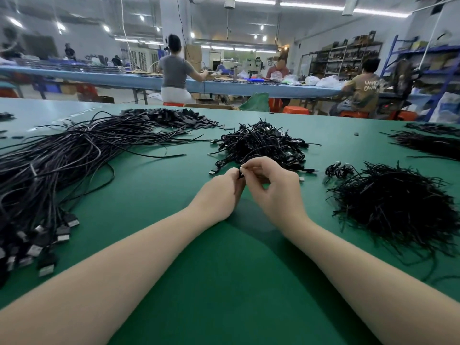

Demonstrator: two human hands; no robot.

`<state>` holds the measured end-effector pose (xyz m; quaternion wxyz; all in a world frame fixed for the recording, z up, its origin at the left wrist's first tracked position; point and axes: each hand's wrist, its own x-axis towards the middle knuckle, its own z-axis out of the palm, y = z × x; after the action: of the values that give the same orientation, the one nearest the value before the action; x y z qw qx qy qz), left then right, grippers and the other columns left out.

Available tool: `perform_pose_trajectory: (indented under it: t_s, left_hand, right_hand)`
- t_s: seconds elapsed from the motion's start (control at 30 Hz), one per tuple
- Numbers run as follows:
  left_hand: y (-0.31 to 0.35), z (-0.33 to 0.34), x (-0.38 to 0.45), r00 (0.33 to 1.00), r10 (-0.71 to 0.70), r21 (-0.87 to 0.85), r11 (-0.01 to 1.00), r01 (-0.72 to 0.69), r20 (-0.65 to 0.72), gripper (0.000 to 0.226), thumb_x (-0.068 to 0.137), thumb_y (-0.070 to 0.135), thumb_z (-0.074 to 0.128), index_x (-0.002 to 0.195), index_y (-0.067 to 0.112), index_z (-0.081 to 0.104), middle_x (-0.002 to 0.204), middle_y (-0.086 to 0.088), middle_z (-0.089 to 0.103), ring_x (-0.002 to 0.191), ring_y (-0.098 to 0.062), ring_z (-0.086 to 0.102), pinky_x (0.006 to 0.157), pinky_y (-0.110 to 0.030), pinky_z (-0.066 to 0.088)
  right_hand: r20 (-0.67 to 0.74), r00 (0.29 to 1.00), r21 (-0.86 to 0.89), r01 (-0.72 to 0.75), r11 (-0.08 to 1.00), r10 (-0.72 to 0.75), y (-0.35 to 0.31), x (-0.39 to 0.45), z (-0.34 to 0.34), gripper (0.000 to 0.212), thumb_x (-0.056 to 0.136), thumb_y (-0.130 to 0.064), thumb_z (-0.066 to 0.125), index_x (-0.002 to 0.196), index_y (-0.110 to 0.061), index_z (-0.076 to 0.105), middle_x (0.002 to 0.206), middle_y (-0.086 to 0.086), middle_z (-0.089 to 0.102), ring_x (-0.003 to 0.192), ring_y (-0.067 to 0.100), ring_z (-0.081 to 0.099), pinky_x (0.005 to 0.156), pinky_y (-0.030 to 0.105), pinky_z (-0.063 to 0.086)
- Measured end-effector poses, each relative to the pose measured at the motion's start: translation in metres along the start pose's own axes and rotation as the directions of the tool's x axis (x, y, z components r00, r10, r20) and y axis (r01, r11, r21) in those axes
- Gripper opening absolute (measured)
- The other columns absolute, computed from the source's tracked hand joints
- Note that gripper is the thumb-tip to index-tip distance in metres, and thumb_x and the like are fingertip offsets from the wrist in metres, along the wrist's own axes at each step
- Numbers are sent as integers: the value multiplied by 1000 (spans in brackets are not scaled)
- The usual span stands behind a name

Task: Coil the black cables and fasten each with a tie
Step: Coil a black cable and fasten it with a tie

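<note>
Centrally, over the green counter (224, 282): left hand (220, 195) and right hand (276, 189), fingertips meeting, both pinching a small black tie (241, 173) between curled fingers; the cable it goes round is too hidden to make out. Toward the left edge, loose black cables (62, 165) with plug ends (47, 245) nearest the person; just beyond the hands, a heap of coiled cables (261, 145); toward the right edge, a pile of black ties (395, 207).
</note>
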<state>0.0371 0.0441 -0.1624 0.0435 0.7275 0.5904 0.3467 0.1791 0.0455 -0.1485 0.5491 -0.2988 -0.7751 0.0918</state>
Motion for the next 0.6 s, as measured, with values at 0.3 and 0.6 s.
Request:
perform_pose_trajectory:
  t_s: [0.3,0.6]
  left_hand:
    - [23,-5,-11,966,251,589,772,-241,66,9,76,14,70,85,11,67,67,-4,62,48,-20,59,41,-22,37]
    - [43,-2,-15,742,663,667,599,-443,-102,16,85,18,61,70,16,57,61,0,51,54,-22,50,51,-32,38]
  right_hand:
    - [372,927,-476,231,848,-44,-20,39,-34,7,86,-32,63,86,-30,69,81,-15,67,88,15,57,81,33,39]
    - [794,405,126,-838,530,453,27,41,-83,7,77,-26,70,74,-20,65,79,-1,67,77,13,64,69,26,52]
